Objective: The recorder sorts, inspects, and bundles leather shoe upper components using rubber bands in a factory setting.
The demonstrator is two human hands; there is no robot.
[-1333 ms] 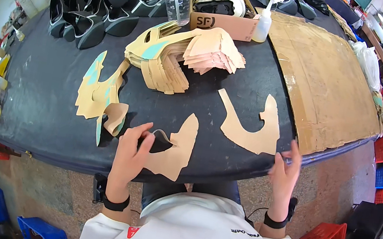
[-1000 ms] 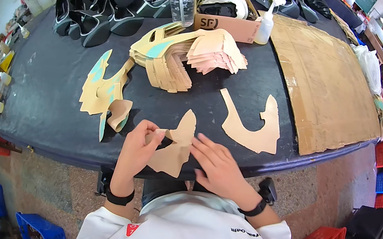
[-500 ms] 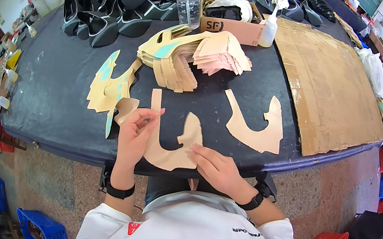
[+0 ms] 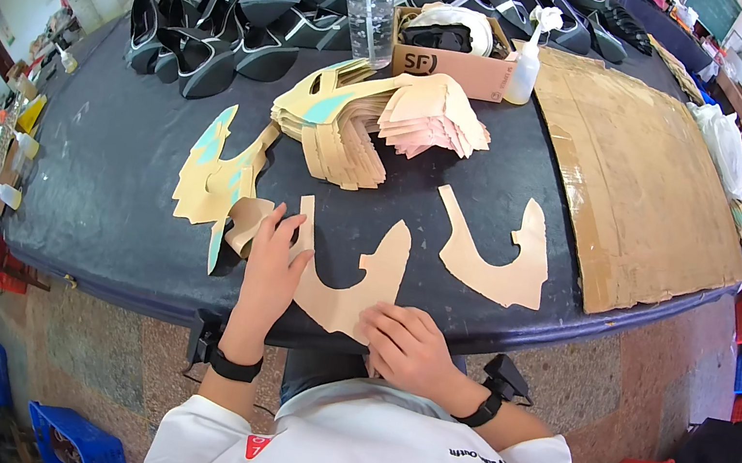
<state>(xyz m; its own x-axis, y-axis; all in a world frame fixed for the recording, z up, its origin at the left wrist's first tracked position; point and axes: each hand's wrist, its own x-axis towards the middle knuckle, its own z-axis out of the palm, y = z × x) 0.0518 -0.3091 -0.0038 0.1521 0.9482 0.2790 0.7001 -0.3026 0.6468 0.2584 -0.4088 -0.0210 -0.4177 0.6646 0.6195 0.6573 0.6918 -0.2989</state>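
Could bend the beige cutout [image 4: 344, 304], lying at six o'clock on the worktop [image 4: 110, 149], if pulling unevenly with right fingers [image 4: 389, 326], seemingly clamped on its five-o'clock corner, while having left fingers [image 4: 269, 228] apart.

Bold dark lettering stands on the front of the cardboard box [image 4: 472, 76]; nearer the wearer than the box, a white shirt [image 4: 372, 462] bears dark lettering and a red tag [image 4: 257, 447] with pale characters.
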